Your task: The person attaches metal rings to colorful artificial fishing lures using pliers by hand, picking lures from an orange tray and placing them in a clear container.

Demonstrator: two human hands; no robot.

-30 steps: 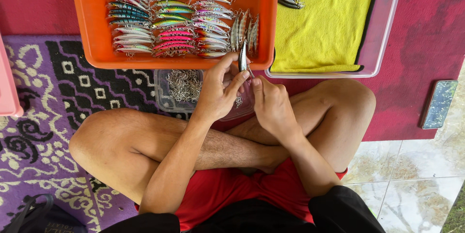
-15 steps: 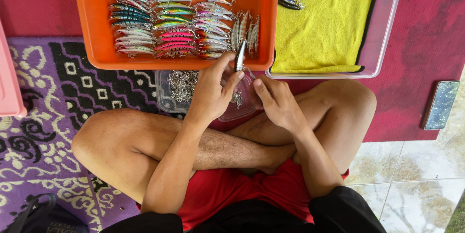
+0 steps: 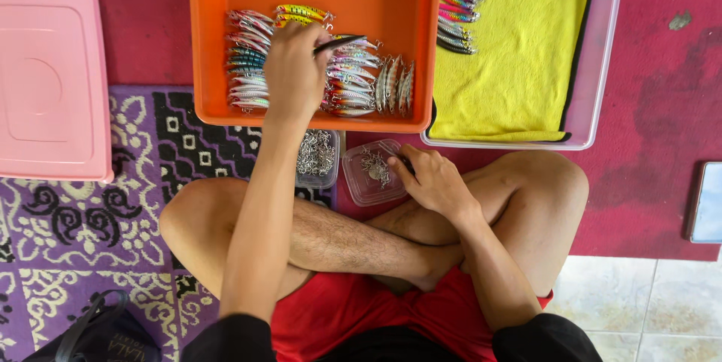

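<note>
My left hand [image 3: 295,68] reaches into the orange tray [image 3: 203,38] and pinches a slim dark-backed fishing lure [image 3: 340,44] over rows of colourful lures [image 3: 361,80] lying there. My right hand [image 3: 435,180] rests by my knee, at the edge of a small clear tub [image 3: 370,177] that holds metal hooks. Its fingers are curled around a small dark tool [image 3: 405,161], most of which is hidden. A second clear tub of hooks [image 3: 317,155] sits partly behind my left forearm.
A tray lined with a yellow towel [image 3: 519,46] carries more lures [image 3: 459,1] at the right. A pink lid [image 3: 53,80] lies at the left, a black bag [image 3: 105,332] at the bottom left, a phone [image 3: 707,204] at the right edge. My crossed legs fill the middle.
My left hand has carried the lure from above my lap forward into the orange tray. My right hand has let go of the lure and dropped to the clear tub.
</note>
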